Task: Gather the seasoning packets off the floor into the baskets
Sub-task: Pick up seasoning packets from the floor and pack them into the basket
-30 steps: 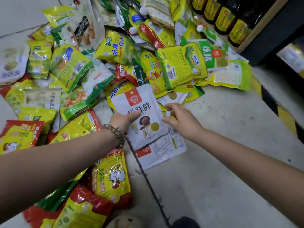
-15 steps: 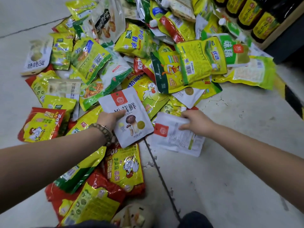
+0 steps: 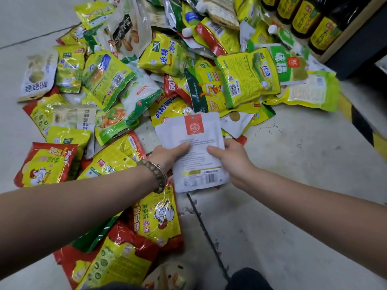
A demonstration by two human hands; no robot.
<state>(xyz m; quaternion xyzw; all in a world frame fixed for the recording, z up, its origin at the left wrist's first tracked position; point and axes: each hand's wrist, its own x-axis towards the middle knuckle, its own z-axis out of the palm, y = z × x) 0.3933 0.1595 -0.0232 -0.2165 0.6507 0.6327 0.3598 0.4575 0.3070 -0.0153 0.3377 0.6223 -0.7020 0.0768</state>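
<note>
A large pile of seasoning packets (image 3: pixel 167 84), mostly yellow, green and red, covers the floor ahead and to the left. A white packet with a red square logo (image 3: pixel 194 143) is held above the floor at the centre, its printed back facing me. My left hand (image 3: pixel 167 153) grips its left edge, thumb on top. My right hand (image 3: pixel 232 158) grips its right edge, thumb on top. Whether a second white packet lies stacked under it is hidden. No basket is in view.
Dark bottles with yellow labels (image 3: pixel 314 19) stand on a low shelf at the top right. A yellow and black hazard stripe (image 3: pixel 364 126) runs along the right. Bare grey floor (image 3: pixel 282 216) lies to the right, crossed by a dark seam. A shoe (image 3: pixel 169 277) shows at the bottom.
My right hand lifted the white packet with printed text off the floor and brought it over to my left hand's mushroom packet. Both hands now hold the white packets together.
</note>
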